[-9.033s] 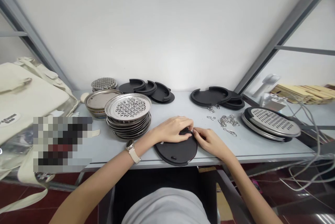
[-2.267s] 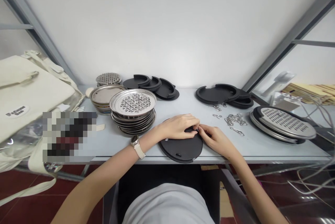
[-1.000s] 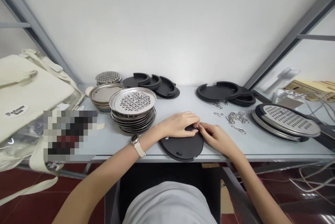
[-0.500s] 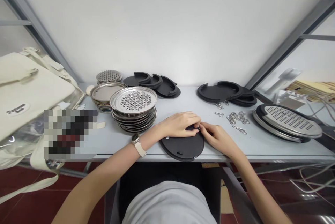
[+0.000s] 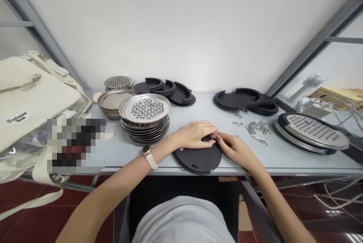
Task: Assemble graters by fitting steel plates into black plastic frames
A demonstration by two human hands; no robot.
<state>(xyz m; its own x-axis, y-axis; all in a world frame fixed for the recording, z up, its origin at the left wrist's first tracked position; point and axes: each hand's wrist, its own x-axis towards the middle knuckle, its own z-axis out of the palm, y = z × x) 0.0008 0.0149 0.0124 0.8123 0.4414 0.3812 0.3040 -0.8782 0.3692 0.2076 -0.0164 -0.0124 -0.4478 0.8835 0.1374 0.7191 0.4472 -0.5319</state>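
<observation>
A black round plastic disc lies flat at the front edge of the grey table. My left hand rests on the disc's far rim, fingers curled down and pressing it. My right hand meets it at the same rim, fingertips pinched together on something small that I cannot make out. A loose pile of metal wire clips lies just right of my hands.
A stack of perforated steel discs and a second stack stand at the left. Black discs lie at the back middle and back right. A long grater plate sits far right, a cream bag far left.
Both hands have stayed at the disc's far rim with only slight finger movement. The view has shifted a little.
</observation>
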